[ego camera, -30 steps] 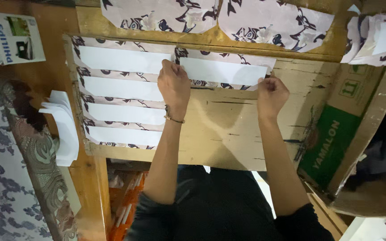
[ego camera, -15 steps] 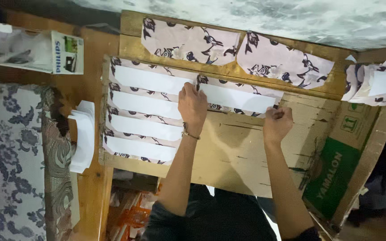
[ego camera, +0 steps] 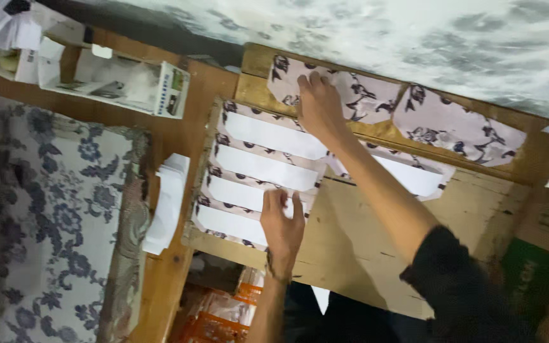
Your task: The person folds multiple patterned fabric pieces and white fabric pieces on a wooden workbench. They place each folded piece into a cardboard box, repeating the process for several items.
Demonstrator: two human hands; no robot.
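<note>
Dim, warm indoor light, brightest on the pale mottled wall (ego camera: 414, 44) at top. Motion blur softens everything; corners fall dark.

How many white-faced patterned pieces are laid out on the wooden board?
5: four stepped in a column at the board's left; the left hand touches the lower ones. A fifth lies right of the arm, partly hidden.

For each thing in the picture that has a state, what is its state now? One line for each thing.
Left hand: flat, pressing on the overlapping row of white strips.
Right hand: reaching far, fingers on a patterned paper piece.
White strips: laid overlapping in a row on the wooden board.
White paper stack: lying untouched beside the board.
Open box: on its side.
</note>
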